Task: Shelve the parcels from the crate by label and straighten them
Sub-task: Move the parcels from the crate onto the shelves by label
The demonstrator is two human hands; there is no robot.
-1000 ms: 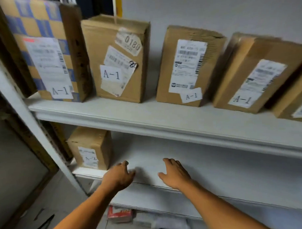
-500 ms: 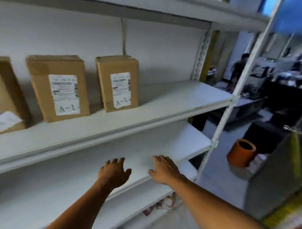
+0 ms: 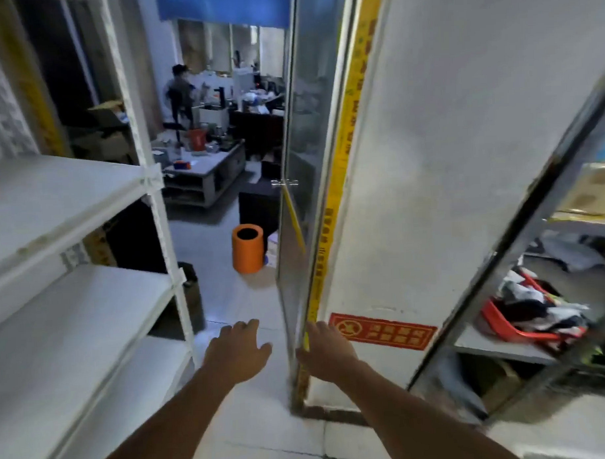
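Note:
My left hand [image 3: 236,352] and my right hand [image 3: 327,348] are stretched out in front of me over the tiled floor, both with fingers apart and nothing in them. The white shelf unit [image 3: 67,217] is at my left, and only its bare right end shows. No parcels and no crate are in view. My right hand is in front of the edge of a glass door [image 3: 294,229] with yellow tape along its frame.
A white wall [image 3: 446,155] with a red sign [image 3: 383,330] stands ahead on the right. A second metal rack [image 3: 524,345] at far right holds a red basket [image 3: 524,331] of clothes. An orange cylinder bin [image 3: 248,248] stands on the floor in the doorway. A person stands far back among cluttered desks.
The view has swung right, from the A-1 and A-2 labelled boxes on the shelves to the shelf end, then to the doorway. Both hands stayed held out, holding nothing.

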